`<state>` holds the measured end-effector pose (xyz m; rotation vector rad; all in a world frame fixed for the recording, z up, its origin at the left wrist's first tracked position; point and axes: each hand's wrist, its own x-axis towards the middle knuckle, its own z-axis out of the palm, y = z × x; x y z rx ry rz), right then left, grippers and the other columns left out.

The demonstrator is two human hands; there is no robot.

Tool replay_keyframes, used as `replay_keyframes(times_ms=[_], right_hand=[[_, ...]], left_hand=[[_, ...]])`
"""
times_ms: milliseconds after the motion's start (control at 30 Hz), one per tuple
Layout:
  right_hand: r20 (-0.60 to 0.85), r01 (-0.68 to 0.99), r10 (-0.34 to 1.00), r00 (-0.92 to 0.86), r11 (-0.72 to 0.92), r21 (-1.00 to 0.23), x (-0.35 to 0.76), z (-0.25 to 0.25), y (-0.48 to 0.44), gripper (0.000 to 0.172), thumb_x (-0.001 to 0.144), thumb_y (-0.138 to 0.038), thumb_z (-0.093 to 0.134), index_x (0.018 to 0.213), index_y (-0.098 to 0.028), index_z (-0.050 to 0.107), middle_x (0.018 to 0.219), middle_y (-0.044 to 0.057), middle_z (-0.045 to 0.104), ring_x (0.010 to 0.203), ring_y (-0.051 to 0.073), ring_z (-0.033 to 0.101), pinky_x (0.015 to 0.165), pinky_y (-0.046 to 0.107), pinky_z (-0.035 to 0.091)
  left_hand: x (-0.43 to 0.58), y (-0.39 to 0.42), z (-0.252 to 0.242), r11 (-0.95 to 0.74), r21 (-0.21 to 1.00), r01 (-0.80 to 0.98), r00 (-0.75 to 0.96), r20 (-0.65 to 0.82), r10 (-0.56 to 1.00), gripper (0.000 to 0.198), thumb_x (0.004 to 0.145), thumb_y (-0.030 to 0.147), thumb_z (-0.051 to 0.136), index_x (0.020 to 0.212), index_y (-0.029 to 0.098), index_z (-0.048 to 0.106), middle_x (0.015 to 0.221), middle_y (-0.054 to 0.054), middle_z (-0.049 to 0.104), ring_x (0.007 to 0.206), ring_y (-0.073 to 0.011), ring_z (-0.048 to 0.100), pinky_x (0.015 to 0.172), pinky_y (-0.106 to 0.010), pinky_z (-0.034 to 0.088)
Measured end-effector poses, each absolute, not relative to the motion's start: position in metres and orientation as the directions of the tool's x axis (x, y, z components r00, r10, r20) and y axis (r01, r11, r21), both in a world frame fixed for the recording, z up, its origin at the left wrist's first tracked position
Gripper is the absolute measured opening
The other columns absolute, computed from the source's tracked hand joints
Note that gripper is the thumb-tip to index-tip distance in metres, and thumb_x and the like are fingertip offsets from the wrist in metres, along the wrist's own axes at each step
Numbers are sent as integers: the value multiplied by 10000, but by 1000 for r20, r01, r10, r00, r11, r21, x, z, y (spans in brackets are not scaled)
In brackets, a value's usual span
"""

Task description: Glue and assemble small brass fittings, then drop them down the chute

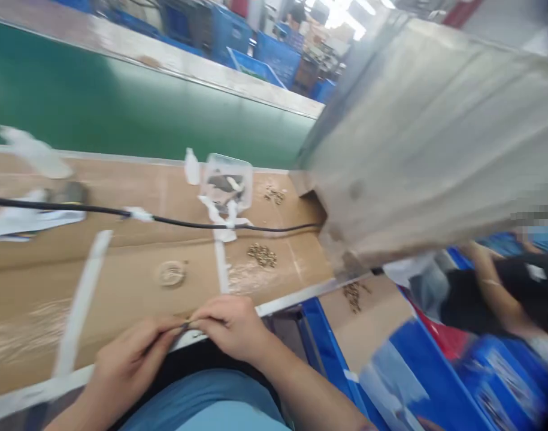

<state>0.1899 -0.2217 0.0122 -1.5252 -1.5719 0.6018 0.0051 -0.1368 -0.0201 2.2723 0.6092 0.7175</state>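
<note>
Close to the table's front edge, my left hand and my right hand meet fingertip to fingertip. Both are closed in a pinch on a tiny brownish piece, too small and blurred to name. Just beyond my fingers sits a small round dish with little bits in it. A pile of small brass-coloured parts lies to the right of the dish, and a smaller heap of similar parts lies farther back.
A black cable crosses the brown-covered table, tied with white strips near a clear plastic tub of dark pieces. Behind runs a green conveyor belt. A large grey metal housing stands right; beyond it are blue crates and another person's arm.
</note>
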Motion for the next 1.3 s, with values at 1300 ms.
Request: replay_keyframes(times_ms=[1300], right_hand=[[171,363,962,213,85,-928,189,23,-227,113,881,-181,597,837,-191,701,775,9,684,740,129,601,679,227,444]], left_hand=[[25,-160,15,81,973,214,704,-211,678,345,939,409,400,773,164,577,663,-10,576,598,-132,537,562,-216,455]])
